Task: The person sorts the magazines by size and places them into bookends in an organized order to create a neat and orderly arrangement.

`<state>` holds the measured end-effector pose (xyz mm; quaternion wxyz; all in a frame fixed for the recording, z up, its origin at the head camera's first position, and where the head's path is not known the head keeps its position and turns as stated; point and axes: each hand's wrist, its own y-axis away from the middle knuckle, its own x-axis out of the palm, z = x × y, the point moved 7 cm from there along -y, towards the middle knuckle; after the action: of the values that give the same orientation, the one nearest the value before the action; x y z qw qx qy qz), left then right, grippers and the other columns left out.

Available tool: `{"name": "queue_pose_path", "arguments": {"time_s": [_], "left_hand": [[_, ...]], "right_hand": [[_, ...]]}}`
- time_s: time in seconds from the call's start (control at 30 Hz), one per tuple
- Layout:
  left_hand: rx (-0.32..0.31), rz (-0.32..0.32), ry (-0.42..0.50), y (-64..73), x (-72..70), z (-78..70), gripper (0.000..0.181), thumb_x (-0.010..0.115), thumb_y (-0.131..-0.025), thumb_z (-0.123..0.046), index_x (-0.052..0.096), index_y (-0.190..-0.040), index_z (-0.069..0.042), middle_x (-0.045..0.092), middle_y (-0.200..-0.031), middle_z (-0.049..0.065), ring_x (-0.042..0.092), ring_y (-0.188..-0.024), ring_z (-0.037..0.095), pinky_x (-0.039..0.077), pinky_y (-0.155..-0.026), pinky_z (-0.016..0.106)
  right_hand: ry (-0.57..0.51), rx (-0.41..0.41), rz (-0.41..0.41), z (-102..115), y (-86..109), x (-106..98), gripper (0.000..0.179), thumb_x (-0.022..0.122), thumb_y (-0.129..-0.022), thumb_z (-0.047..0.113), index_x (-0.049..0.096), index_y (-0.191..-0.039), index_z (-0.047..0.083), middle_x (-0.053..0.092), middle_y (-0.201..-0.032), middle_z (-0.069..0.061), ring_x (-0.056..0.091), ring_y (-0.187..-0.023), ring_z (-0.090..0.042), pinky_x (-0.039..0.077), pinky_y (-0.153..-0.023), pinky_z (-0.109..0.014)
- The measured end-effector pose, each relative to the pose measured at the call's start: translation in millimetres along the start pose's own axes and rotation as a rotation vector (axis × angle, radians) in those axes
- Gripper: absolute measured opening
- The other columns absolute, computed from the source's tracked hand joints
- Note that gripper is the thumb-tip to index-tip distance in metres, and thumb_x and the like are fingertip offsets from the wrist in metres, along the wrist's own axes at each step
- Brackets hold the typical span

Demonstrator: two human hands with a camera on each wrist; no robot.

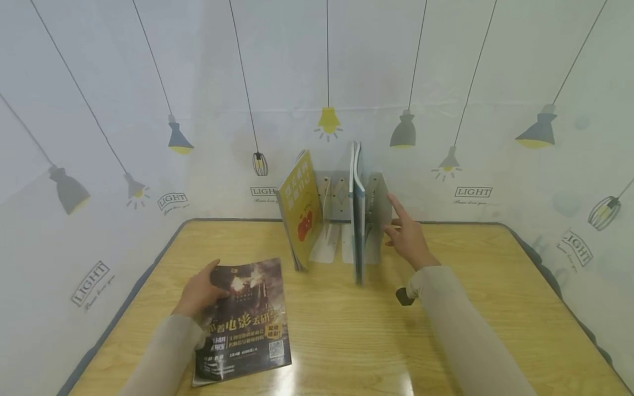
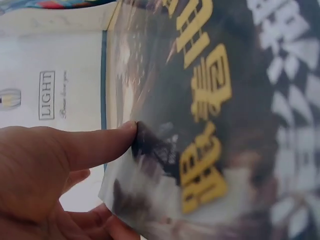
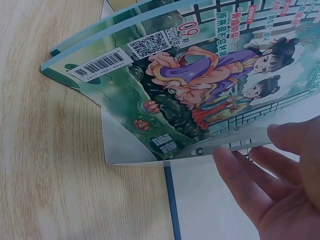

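My left hand (image 1: 200, 291) grips the upper left side of a dark magazine (image 1: 252, 308) with yellow lettering, low over the table's left front. In the left wrist view its thumb lies on the cover, with other fingers partly hidden below. At the back stands a grey metal bookrack (image 1: 324, 250). My right hand (image 1: 408, 239) touches the rack's right end plate (image 1: 380, 203) with extended fingers. Two thin magazines (image 1: 359, 220) stand upright beside that plate; a cartoon cover (image 3: 215, 85) shows in the right wrist view. Farther left, a yellow book (image 1: 302, 214) leans against the rack.
The wooden table (image 1: 337, 330) has dark-edged borders against a pale lamp-printed backdrop (image 1: 297, 66) at the back and sides. A small black object (image 1: 404, 297) sits at my right sleeve cuff.
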<state>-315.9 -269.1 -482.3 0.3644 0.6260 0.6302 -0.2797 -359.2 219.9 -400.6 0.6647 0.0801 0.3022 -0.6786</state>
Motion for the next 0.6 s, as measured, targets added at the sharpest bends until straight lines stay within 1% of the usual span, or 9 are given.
{"name": "queue_pose_path", "arguments": {"time_s": [0.07,0.17,0.23,0.3,0.33,0.4,0.47,0.53,0.6], "left_hand": [[0.000,0.012,0.032,0.7,-2.2,2.7,0.095,0.078,-0.074,-0.011,0.026,-0.153,-0.007,0.031,-0.147,0.032,0.038,-0.125,0.055,0.032,-0.100,0.067],[0.020,0.005,0.051,1.9,-9.8,4.8,0.092,0.077,-0.075,-0.007,0.028,-0.152,-0.006,0.043,-0.139,0.033,0.049,-0.117,0.051,0.039,-0.097,0.063],[0.048,0.004,0.063,3.6,-15.8,4.5,0.089,0.077,-0.075,-0.006,0.031,-0.150,-0.004,0.051,-0.129,0.035,0.057,-0.108,0.048,0.047,-0.091,0.057],[0.071,0.016,0.101,5.9,-20.9,3.7,0.085,0.077,-0.075,-0.003,0.034,-0.148,0.000,0.056,-0.121,0.037,0.063,-0.098,0.044,0.054,-0.080,0.049],[0.078,0.035,0.136,7.3,-22.5,3.2,0.083,0.076,-0.076,-0.002,0.035,-0.147,0.002,0.055,-0.120,0.038,0.064,-0.097,0.043,0.055,-0.076,0.047],[0.073,0.076,0.219,10.4,-24.1,3.4,0.078,0.074,-0.078,0.001,0.036,-0.146,0.004,0.056,-0.119,0.038,0.066,-0.092,0.038,0.058,-0.069,0.041],[0.054,0.103,0.273,13.6,-26.0,4.0,0.071,0.073,-0.081,0.002,0.040,-0.144,0.004,0.054,-0.122,0.037,0.067,-0.084,0.031,0.057,-0.064,0.037],[0.028,0.122,0.315,16.0,-27.6,6.0,0.066,0.071,-0.084,0.001,0.042,-0.144,0.002,0.052,-0.127,0.036,0.065,-0.078,0.023,0.056,-0.061,0.034],[0.002,0.132,0.325,17.8,-29.3,9.2,0.063,0.070,-0.086,-0.002,0.044,-0.144,-0.001,0.045,-0.134,0.036,0.062,-0.076,0.018,0.054,-0.059,0.032]], "right_hand": [[0.002,0.001,-0.003,-0.5,-0.3,-0.7,0.084,0.059,-0.094,-0.004,0.017,-0.157,0.032,0.052,-0.123,-0.039,0.065,-0.093,-0.046,0.059,-0.059,-0.035],[-0.003,0.004,-0.003,-0.4,-0.2,-1.3,0.083,0.059,-0.094,-0.004,0.017,-0.156,0.033,0.052,-0.124,-0.040,0.065,-0.094,-0.046,0.059,-0.060,-0.037],[-0.007,0.004,-0.002,-0.2,0.0,-1.4,0.083,0.059,-0.094,-0.004,0.017,-0.156,0.033,0.051,-0.124,-0.040,0.065,-0.094,-0.047,0.059,-0.062,-0.039],[-0.010,0.008,-0.001,-0.1,0.8,-1.3,0.084,0.059,-0.094,-0.004,0.017,-0.156,0.033,0.051,-0.124,-0.040,0.065,-0.094,-0.047,0.059,-0.062,-0.039],[-0.009,0.008,0.000,-0.2,1.0,-1.2,0.084,0.059,-0.094,-0.005,0.017,-0.156,0.033,0.051,-0.124,-0.040,0.065,-0.094,-0.047,0.059,-0.061,-0.038],[-0.004,0.008,-0.003,-0.4,1.5,-1.3,0.085,0.059,-0.093,-0.006,0.017,-0.157,0.032,0.051,-0.124,-0.040,0.065,-0.092,-0.046,0.059,-0.059,-0.035],[-0.001,0.005,-0.007,0.2,1.8,-1.5,0.085,0.059,-0.093,-0.007,0.018,-0.156,0.031,0.052,-0.123,-0.040,0.066,-0.090,-0.046,0.058,-0.058,-0.034],[-0.003,-0.003,-0.008,0.5,1.3,-1.6,0.084,0.059,-0.093,-0.007,0.018,-0.157,0.030,0.052,-0.123,-0.040,0.065,-0.091,-0.047,0.059,-0.060,-0.038],[-0.005,-0.009,-0.008,0.8,0.8,-1.6,0.084,0.059,-0.093,-0.007,0.018,-0.157,0.029,0.052,-0.123,-0.041,0.065,-0.091,-0.047,0.059,-0.062,-0.043]]}}
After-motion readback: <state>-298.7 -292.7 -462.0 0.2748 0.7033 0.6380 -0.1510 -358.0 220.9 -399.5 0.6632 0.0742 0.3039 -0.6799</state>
